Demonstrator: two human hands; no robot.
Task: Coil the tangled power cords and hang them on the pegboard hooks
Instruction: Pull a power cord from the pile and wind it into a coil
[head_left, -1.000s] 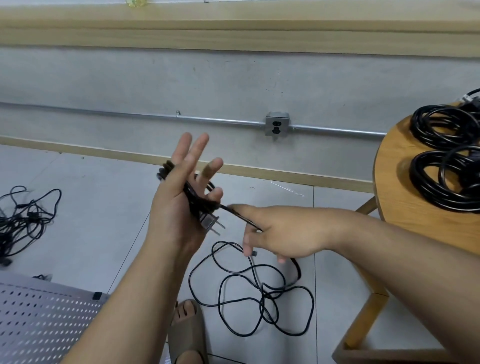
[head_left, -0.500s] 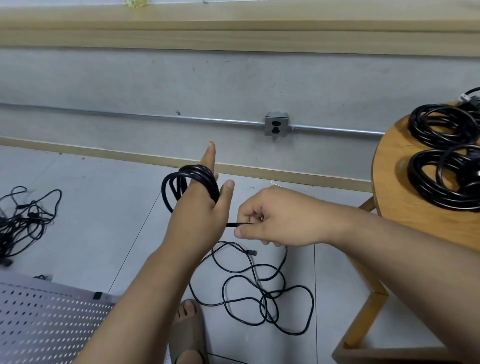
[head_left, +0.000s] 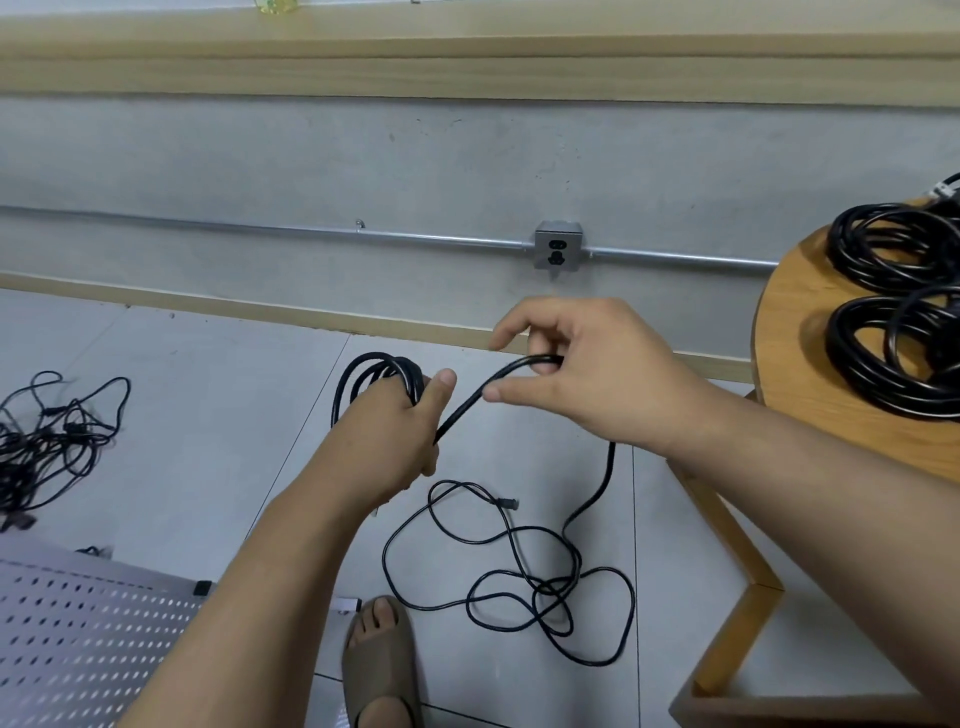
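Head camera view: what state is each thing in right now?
left hand, grips the coil of the black cord
right hand, pinches the black cord's free run
black cord, partly coiled, the rest loose on the floor
coiled cords, wound up, lying on the round table
tangled cords, heaped on the floor at left
wall socket, nothing plugged in
pegboard, no cord on the part in view

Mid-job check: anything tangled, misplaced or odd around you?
Yes. A second bundle of cords lies knotted on the floor at far left. The slack of the cord being coiled crosses itself on the floor mid-frame, so it may snag.
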